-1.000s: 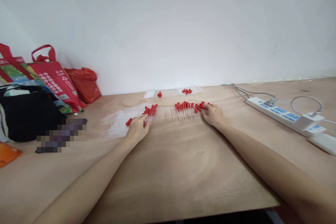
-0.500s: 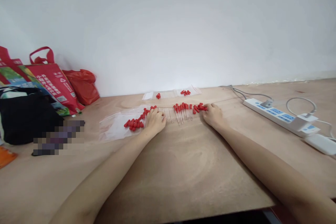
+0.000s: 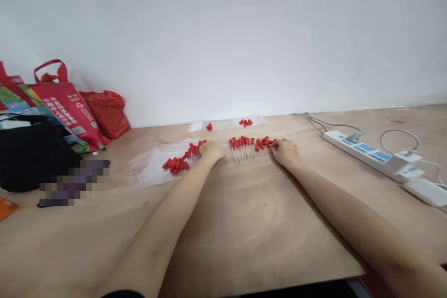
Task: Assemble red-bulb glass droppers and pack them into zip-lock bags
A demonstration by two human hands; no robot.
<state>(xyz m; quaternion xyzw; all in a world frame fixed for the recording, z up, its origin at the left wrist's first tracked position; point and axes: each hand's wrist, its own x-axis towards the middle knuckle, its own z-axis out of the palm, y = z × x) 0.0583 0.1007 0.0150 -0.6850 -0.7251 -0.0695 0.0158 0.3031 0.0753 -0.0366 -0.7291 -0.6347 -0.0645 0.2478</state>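
My left hand (image 3: 212, 151) is closed at the left end of a row of clear glass dropper tubes (image 3: 226, 152); its fingertips are mostly hidden, so what they pinch does not show. To the right, my right hand (image 3: 287, 152) pinches a red rubber dropper bulb (image 3: 273, 146) at the edge of a small pile of loose red bulbs (image 3: 260, 144). Between the hands lie several droppers (image 3: 243, 144) with red bulbs on their glass tubes. More red-bulbed pieces (image 3: 176, 165) lie left of my left hand on a clear plastic bag (image 3: 148, 167).
Near the wall lies another clear bag (image 3: 196, 126) with tubes and red bulbs. A white power strip (image 3: 366, 152) with a plugged-in charger and cables is at right. Shopping bags (image 3: 70, 111), a red plastic bag (image 3: 110, 111) and a black bag (image 3: 35, 153) stand at left.
My left hand has turned and shifted slightly right, toward the bare glass tubes, its forearm swinging right. My right hand stays by the red bulbs, nearly unmoved.
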